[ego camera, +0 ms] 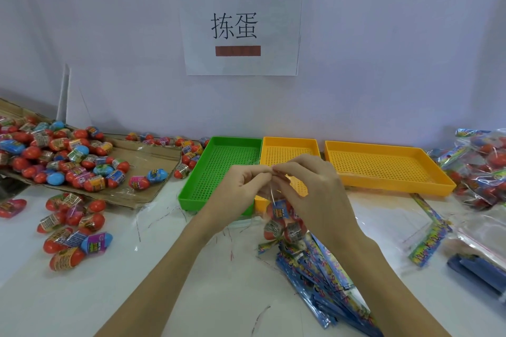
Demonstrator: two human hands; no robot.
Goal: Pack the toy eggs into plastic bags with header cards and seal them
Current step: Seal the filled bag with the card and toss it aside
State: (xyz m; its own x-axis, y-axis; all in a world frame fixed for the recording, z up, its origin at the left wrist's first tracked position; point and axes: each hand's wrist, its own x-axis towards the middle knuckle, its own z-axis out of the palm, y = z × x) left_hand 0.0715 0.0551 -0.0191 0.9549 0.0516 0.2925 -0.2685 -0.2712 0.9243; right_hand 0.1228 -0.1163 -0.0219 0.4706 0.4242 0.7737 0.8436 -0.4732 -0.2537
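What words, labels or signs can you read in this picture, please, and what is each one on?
"拣蛋": large black characters on the white paper sign on the wall.
Two red-brown bars on that sign: no text readable.
Wrappers of the loose toy eggs: printed, too small and blurred to read.
Header cards and the bag both hands hold: print blurred, unreadable.

A pale lilac-white wall (383,49) rises behind a glossy white table (82,295), a white paper sign (241,24) with two black characters and two dark red bars fixed on it, evenly lit
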